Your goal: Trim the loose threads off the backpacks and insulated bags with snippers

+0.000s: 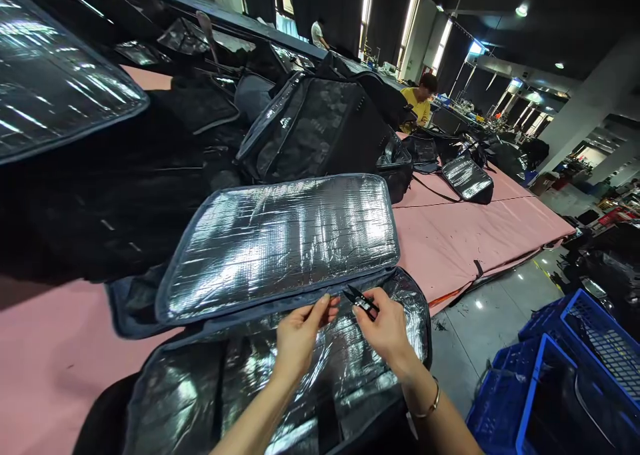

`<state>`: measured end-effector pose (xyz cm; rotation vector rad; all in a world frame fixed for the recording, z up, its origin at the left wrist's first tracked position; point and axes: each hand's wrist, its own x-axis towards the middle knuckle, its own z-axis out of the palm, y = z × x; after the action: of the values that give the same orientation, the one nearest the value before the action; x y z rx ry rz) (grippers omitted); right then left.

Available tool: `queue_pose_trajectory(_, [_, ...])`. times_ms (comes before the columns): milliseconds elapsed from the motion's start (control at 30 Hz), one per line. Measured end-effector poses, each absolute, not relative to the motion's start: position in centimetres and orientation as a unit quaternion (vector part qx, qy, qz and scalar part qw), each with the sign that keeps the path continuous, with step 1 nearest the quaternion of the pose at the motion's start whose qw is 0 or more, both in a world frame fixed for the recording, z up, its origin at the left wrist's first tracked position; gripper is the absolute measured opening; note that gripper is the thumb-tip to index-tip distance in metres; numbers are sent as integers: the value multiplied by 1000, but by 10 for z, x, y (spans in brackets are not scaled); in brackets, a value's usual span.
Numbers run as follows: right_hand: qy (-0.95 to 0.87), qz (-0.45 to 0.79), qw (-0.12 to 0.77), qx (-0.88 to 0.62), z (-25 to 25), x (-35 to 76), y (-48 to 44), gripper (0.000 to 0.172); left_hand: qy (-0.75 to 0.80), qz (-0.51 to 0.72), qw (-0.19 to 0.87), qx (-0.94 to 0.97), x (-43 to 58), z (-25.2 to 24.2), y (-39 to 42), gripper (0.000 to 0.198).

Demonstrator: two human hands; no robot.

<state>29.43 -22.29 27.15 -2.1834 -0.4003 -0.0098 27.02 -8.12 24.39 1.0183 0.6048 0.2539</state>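
Note:
A black bag with a silver foil lining lies opened in front of me, its lid (300, 231) folded back and its foil-lined body (200, 381) nearest me. Along the hinge between them runs a dark blue bound seam (280, 303). My left hand (300, 335) is closed in a pinch of thumb and forefinger at this seam; what is between the fingertips is too small to make out. Just to its right, my right hand (383, 325) grips small black thread snips (361, 300), their blades pointing up and left at the seam.
Other black foil-lined bags (320, 121) are piled behind and to the left on the pink-covered table (450, 241). Blue plastic crates (530, 388) stand on the floor at the right. A person in yellow (417, 105) and another in white (318, 35) are farther back.

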Motion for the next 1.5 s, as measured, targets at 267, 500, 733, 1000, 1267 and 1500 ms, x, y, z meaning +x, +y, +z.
queue_pose_trajectory(267, [-194,-4,442,-876,269,299,-224,19,279,132,815,491,266,238,-81,49])
queue_pose_trajectory(500, [-162,-19,534,-829,263,296,-225,20,285,124,815,489,265,239,-81,54])
queue_pose_trajectory(733, [-141,-8,598,-789,248,292,-216,20,278,126,813,496,265,239,-81,54])
queue_pose_trajectory(1000, [-83,0,671,-737,237,291,-204,24,267,133,794,530,263,238,-81,58])
queue_pose_trajectory(1267, [-28,26,758,-651,229,289,-194,31,207,127,702,669,256,251,-80,62])
queue_pose_trajectory(1500, [-15,110,787,-606,236,291,-191,43,86,187,415,886,264,287,-62,31])
